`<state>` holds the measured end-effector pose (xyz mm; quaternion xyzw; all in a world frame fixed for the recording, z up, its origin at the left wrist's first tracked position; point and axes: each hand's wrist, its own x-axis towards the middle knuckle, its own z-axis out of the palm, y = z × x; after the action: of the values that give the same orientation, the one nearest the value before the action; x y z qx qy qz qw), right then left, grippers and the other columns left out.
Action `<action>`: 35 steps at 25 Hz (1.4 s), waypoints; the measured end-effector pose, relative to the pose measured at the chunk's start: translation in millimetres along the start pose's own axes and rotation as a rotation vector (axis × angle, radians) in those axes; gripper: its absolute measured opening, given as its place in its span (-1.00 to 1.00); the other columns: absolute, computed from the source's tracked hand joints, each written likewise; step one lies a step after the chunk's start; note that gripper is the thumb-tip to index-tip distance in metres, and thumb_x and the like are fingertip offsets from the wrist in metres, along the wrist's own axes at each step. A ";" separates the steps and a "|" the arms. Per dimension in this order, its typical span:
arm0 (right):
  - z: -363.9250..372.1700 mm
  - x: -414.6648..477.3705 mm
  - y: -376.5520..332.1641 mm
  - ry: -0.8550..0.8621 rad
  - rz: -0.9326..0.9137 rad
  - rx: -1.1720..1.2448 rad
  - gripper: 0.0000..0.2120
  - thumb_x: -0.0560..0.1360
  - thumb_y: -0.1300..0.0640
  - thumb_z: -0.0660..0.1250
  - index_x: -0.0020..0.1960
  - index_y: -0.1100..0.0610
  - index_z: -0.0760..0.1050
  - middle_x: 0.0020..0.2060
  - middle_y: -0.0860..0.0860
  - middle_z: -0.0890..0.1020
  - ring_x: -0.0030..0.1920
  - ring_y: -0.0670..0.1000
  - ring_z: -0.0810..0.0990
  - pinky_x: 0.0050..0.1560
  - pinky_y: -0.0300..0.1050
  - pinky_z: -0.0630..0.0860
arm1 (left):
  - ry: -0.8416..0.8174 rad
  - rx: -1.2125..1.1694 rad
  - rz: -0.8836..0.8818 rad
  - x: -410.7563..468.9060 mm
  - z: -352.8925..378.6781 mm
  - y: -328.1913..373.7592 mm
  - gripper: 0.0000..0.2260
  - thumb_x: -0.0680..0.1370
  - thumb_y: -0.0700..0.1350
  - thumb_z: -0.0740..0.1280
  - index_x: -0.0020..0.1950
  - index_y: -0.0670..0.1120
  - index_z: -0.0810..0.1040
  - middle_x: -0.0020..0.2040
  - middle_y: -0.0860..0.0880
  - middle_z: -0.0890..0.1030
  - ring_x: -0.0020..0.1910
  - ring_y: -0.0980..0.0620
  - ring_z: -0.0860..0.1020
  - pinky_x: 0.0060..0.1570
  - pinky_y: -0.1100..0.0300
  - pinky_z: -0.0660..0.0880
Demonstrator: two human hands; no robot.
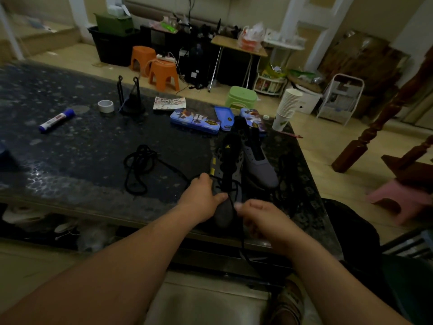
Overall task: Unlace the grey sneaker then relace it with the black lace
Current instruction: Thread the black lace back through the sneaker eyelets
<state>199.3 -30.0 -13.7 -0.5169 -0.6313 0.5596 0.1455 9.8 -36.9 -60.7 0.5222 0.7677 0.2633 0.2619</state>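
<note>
the right hand (260,215) pinched the lace (232,200) between thumb and curled fingers, over the toe of the sneaker (226,179). the left hand (201,195) gripped the sneaker's nine o'clock side, thumb on top. it lay at the near edge of the table (70,148), toe toward the person. a second sneaker (260,165) lay at its one o'clock, a loose lace (140,165) at nine, cups (287,106) farther at one.

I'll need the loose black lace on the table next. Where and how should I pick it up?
Probably pinch the black lace from above at its bunched upper coils, where several strands overlap and give more to catch; the lower loop lies flat on the table as a single strand. Its tips cannot be made out.
</note>
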 end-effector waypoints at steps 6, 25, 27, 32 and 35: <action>4.5 72.0 -23.9 0.333 -0.070 -0.524 -0.63 0.65 -0.19 0.24 -0.15 0.08 0.44 -0.23 0.03 0.56 -0.16 0.09 0.56 -0.23 -0.03 0.36 | -0.060 0.186 -0.039 -15.3 -5.4 12.2 -0.38 0.59 0.18 0.39 0.51 -0.06 0.24 0.46 -0.20 0.29 0.39 -0.28 0.41 0.35 -0.11 0.44; -11.5 39.5 -12.2 0.047 -0.149 -0.277 -0.68 0.61 0.13 0.38 -0.30 0.09 0.42 -0.44 -0.02 0.46 -0.41 -0.04 0.43 -0.37 -0.13 0.36 | -0.037 0.108 0.035 -9.6 8.5 0.7 -0.50 0.62 0.15 0.35 0.49 0.02 0.35 0.30 -0.11 0.26 0.20 -0.23 0.52 0.31 -0.11 0.49; -16.6 9.4 -0.6 -0.255 -0.094 -0.203 -0.69 0.60 0.19 0.39 -0.30 0.10 0.42 -0.42 0.03 0.41 -0.43 -0.06 0.34 -0.41 -0.17 0.28 | -0.041 0.091 0.053 -8.2 8.7 -0.8 -0.53 0.62 0.15 0.35 0.47 0.01 0.38 0.29 -0.11 0.27 0.20 -0.23 0.51 0.32 -0.11 0.48; -15.4 34.4 -2.3 0.248 -0.081 -0.339 -0.52 0.58 -0.28 0.32 -0.14 0.16 0.51 -0.32 0.02 0.57 -0.27 0.02 0.57 -0.23 -0.05 0.43 | -0.048 0.060 0.051 -10.6 8.0 -1.1 -0.54 0.63 0.13 0.35 0.49 0.03 0.37 0.28 -0.10 0.26 0.20 -0.20 0.51 0.32 -0.07 0.48; -4.2 65.3 -13.3 0.358 -0.152 -0.500 -0.60 0.59 -0.24 0.33 -0.14 0.09 0.46 -0.30 -0.01 0.56 -0.23 0.04 0.56 -0.29 -0.06 0.37 | -0.035 0.057 0.038 -12.7 7.3 1.0 -0.52 0.62 0.13 0.36 0.50 0.06 0.36 0.30 -0.09 0.27 0.19 -0.18 0.52 0.32 -0.08 0.49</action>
<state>168.4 27.8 -26.7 -0.5785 -0.7503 0.2746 0.1641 19.4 -47.5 -63.7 0.5485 0.7600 0.2372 0.2553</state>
